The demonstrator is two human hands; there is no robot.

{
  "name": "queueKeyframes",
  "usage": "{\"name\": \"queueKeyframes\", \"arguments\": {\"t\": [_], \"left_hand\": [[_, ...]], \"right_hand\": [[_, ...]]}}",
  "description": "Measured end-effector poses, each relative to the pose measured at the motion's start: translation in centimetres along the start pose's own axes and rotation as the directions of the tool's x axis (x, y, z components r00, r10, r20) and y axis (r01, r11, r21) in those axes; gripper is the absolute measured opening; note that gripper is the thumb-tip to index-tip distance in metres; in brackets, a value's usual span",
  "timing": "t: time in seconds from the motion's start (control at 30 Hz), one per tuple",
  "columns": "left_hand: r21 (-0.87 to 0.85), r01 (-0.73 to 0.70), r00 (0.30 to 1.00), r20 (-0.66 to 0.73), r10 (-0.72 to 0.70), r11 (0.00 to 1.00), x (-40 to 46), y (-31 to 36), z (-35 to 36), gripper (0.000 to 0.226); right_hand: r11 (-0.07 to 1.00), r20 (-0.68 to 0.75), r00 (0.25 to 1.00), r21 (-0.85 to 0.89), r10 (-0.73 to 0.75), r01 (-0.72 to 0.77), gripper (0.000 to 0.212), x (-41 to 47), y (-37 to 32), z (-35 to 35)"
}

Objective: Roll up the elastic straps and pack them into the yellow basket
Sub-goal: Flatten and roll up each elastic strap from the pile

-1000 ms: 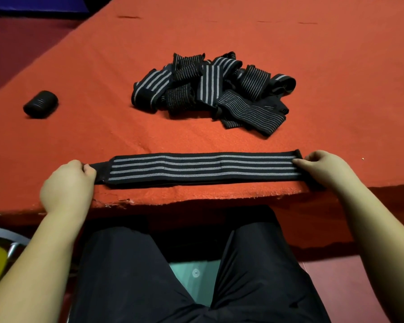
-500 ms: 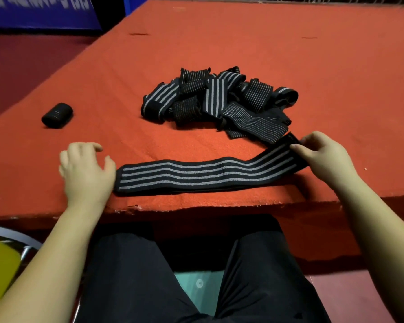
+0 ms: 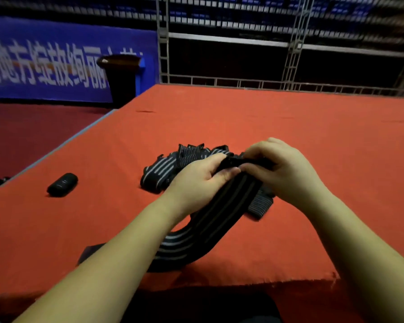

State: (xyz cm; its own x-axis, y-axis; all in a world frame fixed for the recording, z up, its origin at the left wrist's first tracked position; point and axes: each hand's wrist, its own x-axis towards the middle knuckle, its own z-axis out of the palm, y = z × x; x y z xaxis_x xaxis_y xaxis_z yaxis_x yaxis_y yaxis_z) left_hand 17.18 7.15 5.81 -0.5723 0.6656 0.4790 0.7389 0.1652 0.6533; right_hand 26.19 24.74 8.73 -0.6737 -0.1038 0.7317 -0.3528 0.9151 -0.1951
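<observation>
A long black elastic strap [image 3: 210, 220] with grey stripes runs from the table's near edge up to my hands. My left hand [image 3: 196, 180] and my right hand [image 3: 282, 169] meet above the table and both pinch the strap's raised far end, which is folded between the fingertips. Behind the hands lies a pile of loose striped straps [image 3: 163, 169], partly hidden by them. One rolled strap [image 3: 62, 184] lies alone at the left. The yellow basket is out of view.
The red cloth table [image 3: 313, 141] stretches far back and to the right. Its left edge drops to a dark red floor. A dark bin [image 3: 121, 75], a blue banner and metal railings stand beyond the table.
Both hands have come together and lifted the strap's right end off the table. My left hand left the strap's left end. The camera has tilted up, showing the background.
</observation>
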Motion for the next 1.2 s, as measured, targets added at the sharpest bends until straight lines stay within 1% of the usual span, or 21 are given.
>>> {"name": "queueKeyframes", "arguments": {"t": [0.07, 0.1, 0.17, 0.2, 0.23, 0.27, 0.33, 0.37, 0.4, 0.47, 0.5, 0.57, 0.6, 0.67, 0.73, 0.77, 0.83, 0.93, 1.03, 1.1, 1.2], "left_hand": [[-0.074, -0.036, 0.995, -0.092, 0.029, 0.997, 0.6, 1.4, -0.7, 0.013], [-0.117, -0.042, 0.990, -0.142, 0.025, 0.992, 0.7, 2.1, -1.1, 0.017], [-0.219, -0.047, 0.969, -0.246, -0.009, 0.975, 0.9, 3.4, -2.0, 0.023], [-0.268, -0.051, 0.958, -0.287, -0.029, 0.962, 0.9, 3.9, -2.6, 0.023], [-0.308, -0.052, 0.949, -0.311, -0.049, 0.950, 1.0, 4.6, -3.1, 0.021], [-0.353, -0.059, 0.943, -0.326, -0.064, 0.934, 1.0, 5.2, -3.6, 0.020], [-0.442, -0.078, 0.937, -0.339, -0.086, 0.893, 1.0, 6.3, -4.4, 0.019], [-0.476, -0.094, 0.937, -0.340, -0.085, 0.874, 1.0, 6.9, -4.9, 0.018], [-0.496, -0.114, 0.935, -0.346, -0.076, 0.861, 1.0, 7.6, -5.3, 0.019], [-0.513, -0.149, 0.932, -0.359, -0.054, 0.846, 0.9, 8.7, -6.1, 0.019], [-0.528, -0.165, 0.929, -0.366, -0.048, 0.833, 0.8, 9.3, -6.6, 0.018], [-0.564, -0.194, 0.925, -0.377, -0.041, 0.802, 0.5, 10.3, -7.3, 0.018], [-0.589, -0.209, 0.928, -0.372, -0.033, 0.781, 0.3, 10.7, -7.6, 0.019], [-0.632, -0.223, 0.937, -0.350, -0.016, 0.742, -0.1, 11.2, -8.0, 0.020], [-0.688, -0.200, 0.957, -0.288, -0.010, 0.698, -0.4, 11.3, -8.1, 0.023], [-0.710, -0.175, 0.968, -0.251, -0.013, 0.682, -0.6, 11.2, -8.1, 0.027], [-0.728, -0.133, 0.979, -0.203, -0.027, 0.672, -1.1, 10.8, -7.9, 0.033], [-0.722, -0.109, 0.979, -0.196, -0.050, 0.683, -1.9, 9.5, -7.2, 0.028], [-0.738, -0.091, 0.981, -0.182, -0.068, 0.668, -3.0, 8.0, -6.5, 0.034], [-0.764, -0.065, 0.983, -0.161, -0.091, 0.642, -3.9, 7.2, -6.1, 0.033], [-0.794, 0.000, 0.976, -0.132, -0.171, 0.608, -5.1, 6.1, -5.3, 0.027]], "right_hand": [[0.995, -0.122, 0.991, 0.080, 0.063, -0.053, 0.029, 1.0, -0.4, -0.3], [0.986, -0.193, 0.973, 0.136, 0.125, -0.100, 0.037, 1.2, -0.8, -0.4], [0.940, -0.295, 0.914, 0.281, 0.279, -0.196, 0.052, 1.4, -1.9, -0.4], [0.901, -0.297, 0.884, 0.356, 0.361, -0.248, 0.051, 1.5, -2.5, -0.4], [0.843, -0.256, 0.863, 0.452, 0.436, -0.292, 0.045, 1.8, -3.0, -0.4], [0.762, -0.173, 0.852, 0.558, 0.494, -0.328, 0.039, 2.3, -3.4, -0.5], [0.566, 0.015, 0.846, 0.737, 0.533, -0.370, 0.030, 3.0, -4.2, -0.5], [0.477, 0.064, 0.841, 0.799, 0.538, -0.366, 0.027, 3.5, -4.8, -0.7], [0.417, 0.087, 0.835, 0.835, 0.543, -0.358, 0.025, 4.1, -5.4, -1.1], [0.359, 0.114, 0.836, 0.866, 0.536, -0.349, 0.028, 5.0, -6.8, -2.1], [0.350, 0.129, 0.844, 0.870, 0.521, -0.349, 0.033, 5.3, -7.3, -2.6], [0.374, 0.133, 0.863, 0.861, 0.488, -0.345, 0.048, 5.9, -8.2, -3.6], [0.389, 0.128, 0.874, 0.858, 0.468, -0.334, 0.049, 6.1, -8.6, -4.0], [0.389, 0.110, 0.905, 0.877, 0.411, -0.283, 0.039, 6.5, -9.3, -4.4], [0.347, 0.099, 0.928, 0.909, 0.360, -0.231, 0.029, 6.6, -9.7, -4.5], [0.332, 0.090, 0.937, 0.920, 0.338, -0.208, 0.027, 6.6, -9.8, -4.4], [0.341, 0.089, 0.947, 0.919, 0.309, -0.198, 0.026, 6.4, -9.6, -4.0], [0.351, 0.125, 0.946, 0.908, 0.298, -0.231, 0.027, 5.4, -9.0, -2.9], [0.339, 0.207, 0.938, 0.892, 0.278, -0.298, 0.030, 3.9, -8.3, -1.7], [0.287, 0.288, 0.924, 0.890, 0.252, -0.356, 0.028, 2.8, -7.9, -0.7], [0.170, 0.377, 0.892, 0.890, 0.250, -0.423, 0.031, 1.3, -7.2, 1.1]]}}
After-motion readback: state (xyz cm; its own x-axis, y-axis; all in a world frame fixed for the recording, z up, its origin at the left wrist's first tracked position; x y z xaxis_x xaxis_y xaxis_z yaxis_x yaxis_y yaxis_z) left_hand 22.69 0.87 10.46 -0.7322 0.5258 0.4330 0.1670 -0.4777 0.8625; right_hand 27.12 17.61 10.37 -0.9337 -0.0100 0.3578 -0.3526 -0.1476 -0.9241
